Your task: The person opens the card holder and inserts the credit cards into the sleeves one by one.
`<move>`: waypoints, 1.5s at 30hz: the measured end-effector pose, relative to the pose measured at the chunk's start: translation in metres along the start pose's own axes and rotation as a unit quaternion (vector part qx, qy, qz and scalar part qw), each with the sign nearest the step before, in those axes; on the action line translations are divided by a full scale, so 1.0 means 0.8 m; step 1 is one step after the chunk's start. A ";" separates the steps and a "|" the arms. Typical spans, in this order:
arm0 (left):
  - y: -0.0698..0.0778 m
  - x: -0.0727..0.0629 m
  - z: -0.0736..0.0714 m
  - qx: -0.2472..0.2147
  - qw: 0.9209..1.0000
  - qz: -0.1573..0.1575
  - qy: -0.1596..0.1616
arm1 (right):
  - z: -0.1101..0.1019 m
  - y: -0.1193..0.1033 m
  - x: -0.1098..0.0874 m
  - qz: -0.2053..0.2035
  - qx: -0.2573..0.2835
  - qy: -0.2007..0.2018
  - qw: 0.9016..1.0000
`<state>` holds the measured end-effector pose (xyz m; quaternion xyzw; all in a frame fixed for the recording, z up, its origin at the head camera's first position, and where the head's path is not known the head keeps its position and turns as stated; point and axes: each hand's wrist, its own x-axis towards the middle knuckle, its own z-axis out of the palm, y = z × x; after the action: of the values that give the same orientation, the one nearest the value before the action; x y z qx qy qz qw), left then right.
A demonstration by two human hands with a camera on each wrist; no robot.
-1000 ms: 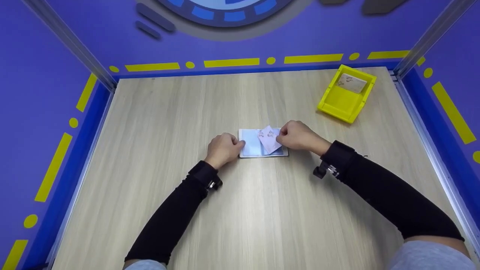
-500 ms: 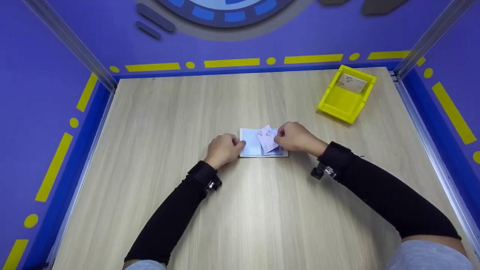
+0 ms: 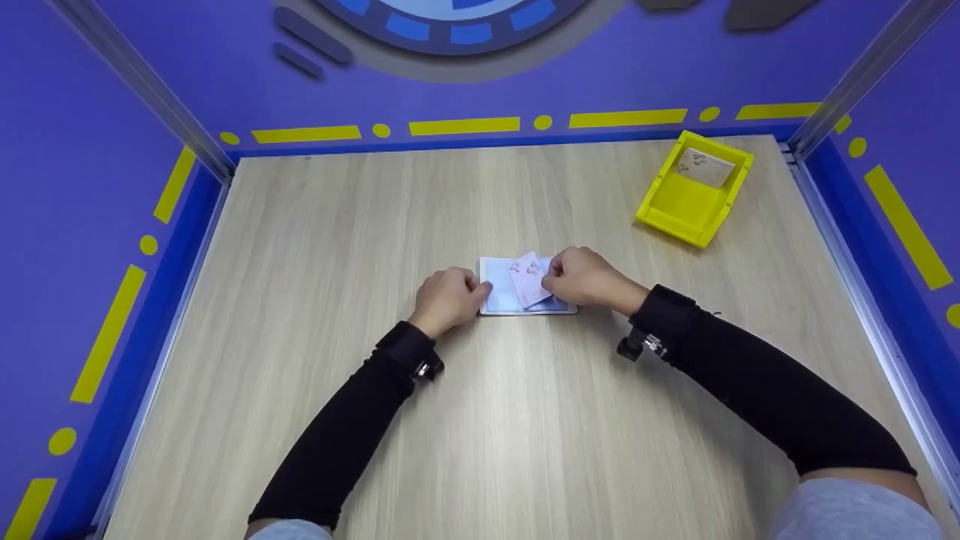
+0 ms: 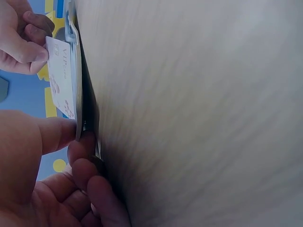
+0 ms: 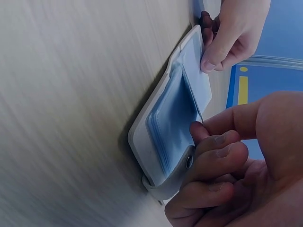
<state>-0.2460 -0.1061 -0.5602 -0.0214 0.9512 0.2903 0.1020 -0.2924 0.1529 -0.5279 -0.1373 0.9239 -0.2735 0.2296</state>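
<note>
An open card holder [image 3: 496, 296] with clear plastic sleeves [image 5: 173, 120] lies on the table, and a strap with a metal snap [image 5: 175, 177] shows at its side. My left hand [image 3: 448, 298] pinches the holder's left edge between thumb and fingers. Between the thumb and finger of my right hand [image 3: 589, 276] is a pale pink card [image 4: 61, 78] printed "VIP" with red floral marks. The card is tilted over the middle of the holder. In the right wrist view it is seen nearly edge-on by the sleeves; whether its end is inside one, I cannot tell.
A yellow bin [image 3: 688, 206] stands at the back right of the wooden table [image 3: 360, 225], with a printed card [image 3: 705, 168] leaning inside it. Blue panels with yellow markings enclose the table at the back and sides.
My right hand has moved slightly left, carrying the card toward the middle of the holder. The left hand and the holder have stayed almost still.
</note>
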 end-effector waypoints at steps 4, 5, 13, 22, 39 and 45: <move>0.000 0.000 0.001 0.003 1.000 0.001 -0.001 | -0.002 0.001 -0.001 0.006 -0.006 0.002 1.000; 0.001 0.001 0.001 0.003 1.000 -0.001 -0.002 | -0.003 0.001 -0.001 0.009 -0.009 0.004 1.000; 0.002 0.001 0.000 0.005 1.000 -0.012 -0.003 | -0.013 0.004 -0.003 0.021 -0.021 0.009 1.000; 0.001 0.001 0.001 0.002 1.000 -0.008 -0.007 | -0.006 0.000 0.000 0.023 -0.012 -0.002 1.000; -0.001 0.001 0.000 -0.005 1.000 -0.007 -0.008 | 0.003 -0.004 0.006 0.022 -0.005 -0.009 1.000; 0.000 0.001 0.000 0.000 1.000 -0.001 -0.005 | 0.006 -0.006 0.007 0.012 -0.003 -0.008 1.000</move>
<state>-0.2471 -0.1061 -0.5602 -0.0212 0.9506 0.2905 0.1074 -0.2942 0.1445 -0.5308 -0.1287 0.9247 -0.2666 0.2395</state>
